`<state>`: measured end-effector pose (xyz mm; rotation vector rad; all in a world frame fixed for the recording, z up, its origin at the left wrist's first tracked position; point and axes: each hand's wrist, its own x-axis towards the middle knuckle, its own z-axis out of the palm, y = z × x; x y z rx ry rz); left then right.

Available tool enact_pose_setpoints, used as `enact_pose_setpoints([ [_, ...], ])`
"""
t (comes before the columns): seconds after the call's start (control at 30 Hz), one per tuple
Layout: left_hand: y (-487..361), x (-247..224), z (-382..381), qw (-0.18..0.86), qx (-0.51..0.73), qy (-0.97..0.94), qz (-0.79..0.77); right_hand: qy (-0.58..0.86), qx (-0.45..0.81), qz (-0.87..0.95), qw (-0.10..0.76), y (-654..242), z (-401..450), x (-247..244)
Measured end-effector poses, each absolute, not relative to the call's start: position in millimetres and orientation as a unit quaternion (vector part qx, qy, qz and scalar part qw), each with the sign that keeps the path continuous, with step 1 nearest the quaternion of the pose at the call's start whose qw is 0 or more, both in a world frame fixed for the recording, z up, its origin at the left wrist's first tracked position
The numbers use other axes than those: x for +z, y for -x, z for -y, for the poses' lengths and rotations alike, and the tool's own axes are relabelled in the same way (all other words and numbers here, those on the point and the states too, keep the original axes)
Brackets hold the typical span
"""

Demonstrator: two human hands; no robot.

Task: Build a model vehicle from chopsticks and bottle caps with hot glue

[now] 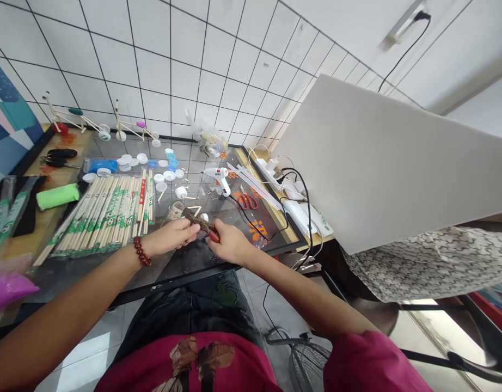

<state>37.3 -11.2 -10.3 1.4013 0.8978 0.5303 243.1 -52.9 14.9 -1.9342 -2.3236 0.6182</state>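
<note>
The left hand (pixel 184 234) pinches a knobbly dark-brown piece (pixel 200 220) between thumb and fingers; the piece spans the gap between the hands above the tabletop's (pixel 181 267) near edge. The right hand (pixel 228 242) is closed round one smooth red handle (pixel 214 236); whether it joins the piece is unclear. Just beyond lie one white plastic glue gun (pixel 220 178) and one pair of red-handled scissors (pixel 246 202). Leftward are many paper-wrapped wooden chopsticks (pixel 108 212), with over a dozen round plastic caps (pixel 169 175) beside them. Two stick-and-cap models (pixel 130 126) stand at the far left.
</note>
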Motion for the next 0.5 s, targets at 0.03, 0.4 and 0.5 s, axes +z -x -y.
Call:
enact_pose_setpoints([
  [0.03, -37, -10, 11, 0.662, 0.231, -0.600, -0.385, 0.624, 0.187, 0.759, 0.017, -244, 52, 15],
  [0.4, -44, -14, 16, 0.740, 0.274, -0.453, -0.415, 0.614, 0.129, 0.778, -0.032, -245, 42, 11],
  [0.5, -42, -12, 12, 0.750, 0.269, -0.438, -0.416, 0.618, 0.133, 0.774, -0.039, -241, 39, 12],
])
